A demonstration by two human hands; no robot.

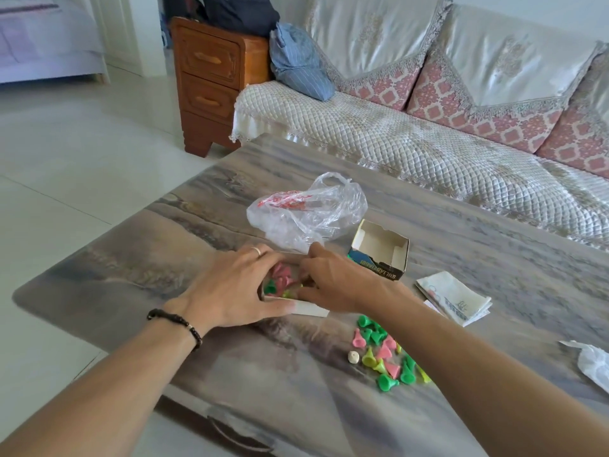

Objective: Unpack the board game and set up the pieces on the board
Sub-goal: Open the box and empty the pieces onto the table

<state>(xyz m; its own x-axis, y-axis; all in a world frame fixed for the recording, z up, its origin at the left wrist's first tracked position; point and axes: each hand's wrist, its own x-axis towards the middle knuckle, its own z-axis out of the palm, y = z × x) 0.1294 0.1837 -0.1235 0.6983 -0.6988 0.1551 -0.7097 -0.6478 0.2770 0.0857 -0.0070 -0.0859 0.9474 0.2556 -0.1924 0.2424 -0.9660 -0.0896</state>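
Both hands cover most of the small tray [309,310], and the box lid's [379,270] lettering is blurred.

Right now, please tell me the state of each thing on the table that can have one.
box tray: open, pieces inside, held by both hands
left hand: grips the tray
right hand: fingers in the tray
box lid: open side up, empty
plastic bag: crumpled, open
loose pieces: scattered, lying down
folded paper: folded
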